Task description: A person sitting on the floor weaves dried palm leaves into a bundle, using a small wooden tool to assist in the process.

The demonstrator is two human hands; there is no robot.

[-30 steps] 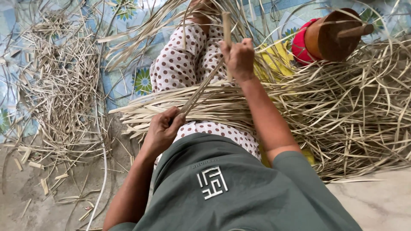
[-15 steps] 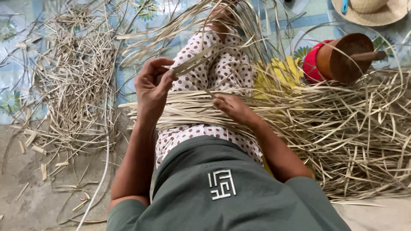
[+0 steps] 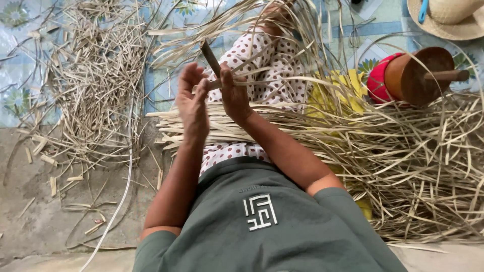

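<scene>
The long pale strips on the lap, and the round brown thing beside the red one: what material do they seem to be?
The strips look like dried plant leaf or reed: flat, matte, straw-coloured, curling at the ends. The round brown thing looks like smooth turned wood with a stick handle, though the picture leaves that open.

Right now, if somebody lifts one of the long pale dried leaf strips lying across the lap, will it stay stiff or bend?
The long pale dried leaf strips would probably bend and droop, since many already curve in loose arcs. They look thin and flat, so likely very light. Dry edges may crack if folded sharply.
</scene>
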